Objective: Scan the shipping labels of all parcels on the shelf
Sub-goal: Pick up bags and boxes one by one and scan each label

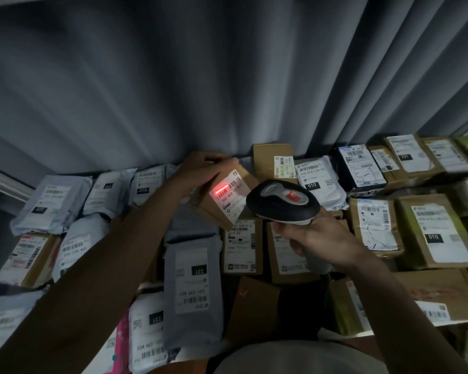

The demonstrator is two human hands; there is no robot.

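Small box [222,197]: tilted up near the shelf's back edge, gripped by left hand [200,166]; label [229,194] faced toward scanner [283,202], clasped in right hand [316,238], red beam laid across the barcode.

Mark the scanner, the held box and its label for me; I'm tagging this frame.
scanner [283,202]: head view, top of its dark head.
held box [214,211]: head view, bare cardboard below the label.
label [231,194]: head view, middle of the white sheet.
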